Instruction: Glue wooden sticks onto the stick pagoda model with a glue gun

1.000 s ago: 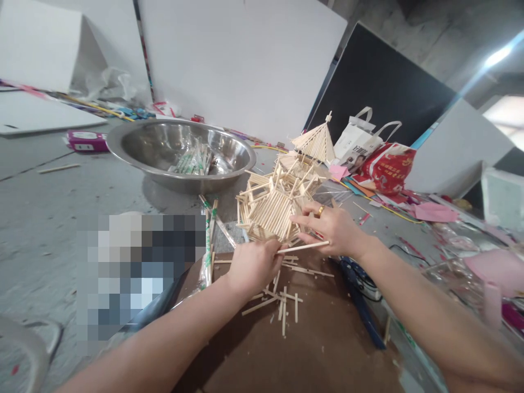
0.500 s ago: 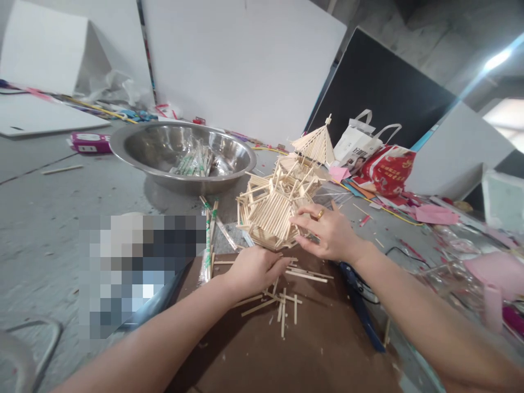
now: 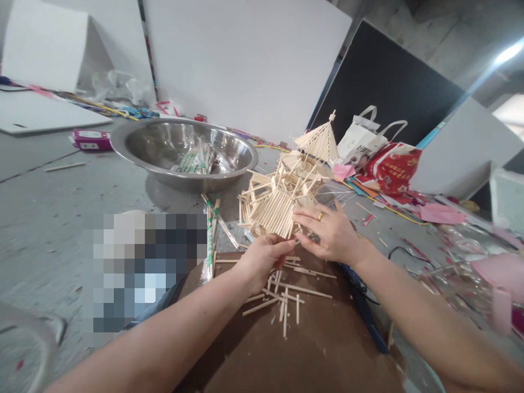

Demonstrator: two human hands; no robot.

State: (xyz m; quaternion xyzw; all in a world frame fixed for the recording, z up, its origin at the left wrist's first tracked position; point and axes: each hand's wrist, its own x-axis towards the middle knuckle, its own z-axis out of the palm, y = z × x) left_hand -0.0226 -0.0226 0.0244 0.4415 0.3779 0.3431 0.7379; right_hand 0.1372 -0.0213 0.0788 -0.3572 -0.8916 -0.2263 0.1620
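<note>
Left hand curled, fingertips pinched at the near edge of the stick model; what it pinches, cannot tell. Right hand, fingers spread, rests against the model's right side. Loose sticks lie just beneath both hands on the brown board. Steel bowl beyond, left.

Steel bowl beyond stick model

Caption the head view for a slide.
Both hands, left hand and right hand, touch a wooden stick model beside a steel bowl.
</note>
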